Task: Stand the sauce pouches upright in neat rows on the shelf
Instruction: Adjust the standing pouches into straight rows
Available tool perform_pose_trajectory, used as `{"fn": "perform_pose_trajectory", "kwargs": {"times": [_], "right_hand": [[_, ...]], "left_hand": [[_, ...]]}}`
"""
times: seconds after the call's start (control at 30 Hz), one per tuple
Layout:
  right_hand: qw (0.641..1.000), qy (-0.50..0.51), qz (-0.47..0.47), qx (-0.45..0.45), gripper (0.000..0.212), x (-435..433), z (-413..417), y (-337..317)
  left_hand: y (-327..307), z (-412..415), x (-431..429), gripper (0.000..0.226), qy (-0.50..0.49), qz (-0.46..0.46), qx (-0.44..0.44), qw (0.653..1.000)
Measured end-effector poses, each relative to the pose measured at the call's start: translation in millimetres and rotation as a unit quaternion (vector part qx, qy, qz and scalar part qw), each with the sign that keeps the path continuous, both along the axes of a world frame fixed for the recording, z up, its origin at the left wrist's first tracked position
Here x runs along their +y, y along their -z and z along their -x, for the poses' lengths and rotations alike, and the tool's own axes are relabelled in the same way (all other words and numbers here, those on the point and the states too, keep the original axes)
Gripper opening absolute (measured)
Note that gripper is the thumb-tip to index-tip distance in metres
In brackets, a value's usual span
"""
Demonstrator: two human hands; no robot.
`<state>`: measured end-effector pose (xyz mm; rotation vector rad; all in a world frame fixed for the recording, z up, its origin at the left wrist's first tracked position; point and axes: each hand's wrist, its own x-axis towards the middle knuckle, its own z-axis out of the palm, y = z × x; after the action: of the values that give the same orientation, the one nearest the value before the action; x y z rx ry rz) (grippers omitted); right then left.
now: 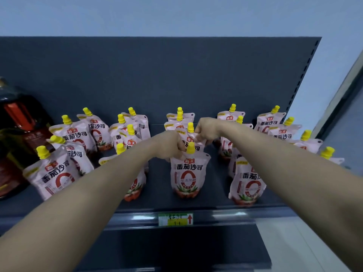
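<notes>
Edge of the shelf (137, 214) comes nearest, with a green price tag (175, 219) clipped on it. At twelve o'clock from the tag, the front pouch (187, 173) stands upright on its spread base, yellow cap up. Level with it, at nine o'clock, a leaning pouch (53, 173) tips leftward and wants righting. At three o'clock the right pouch (247, 185) stands straight.

Directly behind the front pouch is the second pouch (189, 138), and both hands are on it. The left hand (170, 145) curls against its upper corner from nine o'clock, and the right hand (205, 130) pinches the opposite corner from two o'clock. The hands sit close together, with only the spout between them. The front pouch's cap hides how firmly the left fingertips bite.

These pouches look soft-walled and fairly light, the sauce slumped low, the film glossy and likely slippery. Squeezing the belly would probably bulge it, so the stiffer top seam or the rigid spout seems the better hold, lowering until the base flattens.

Farther back, more pouches run to the back panel (157, 75). A dark oil bottle (17, 134) stands at far nine o'clock.
</notes>
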<state>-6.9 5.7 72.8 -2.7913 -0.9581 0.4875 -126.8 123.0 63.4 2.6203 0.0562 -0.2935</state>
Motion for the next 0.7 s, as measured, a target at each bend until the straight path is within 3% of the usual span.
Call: {"fn": "perform_pose_trajectory", "kwargs": {"times": [0.13, 0.37, 0.53, 0.63, 0.7], "right_hand": [[1.000, 0.005, -0.017, 0.013, 0.008, 0.6, -1.5, -1.0], [1.000, -0.006, -0.012, 0.021, 0.006, -1.3, 0.1, -0.3], [0.996, -0.009, -0.034, 0.081, 0.014, -5.7, 0.0, 1.2], [0.995, 0.001, -0.034, 0.096, 0.034, -7.3, -1.2, 2.9], [0.994, 0.001, -0.036, 0.104, 0.037, -8.5, 0.6, 3.2]], "left_hand": [[0.6, 6.1, -6.0, 0.022, 0.014, 0.038, 0.020, 0.999], [-0.8, 11.9, -10.6, 0.025, 0.031, 0.043, 0.044, 0.998], [-0.4, 14.7, -7.9, 0.023, 0.028, 0.060, 0.059, 0.996], [1.2, 15.9, -6.7, 0.022, 0.023, 0.065, 0.053, 0.996], [2.3, 16.2, -5.7, 0.023, 0.022, 0.069, 0.050, 0.996]]}}
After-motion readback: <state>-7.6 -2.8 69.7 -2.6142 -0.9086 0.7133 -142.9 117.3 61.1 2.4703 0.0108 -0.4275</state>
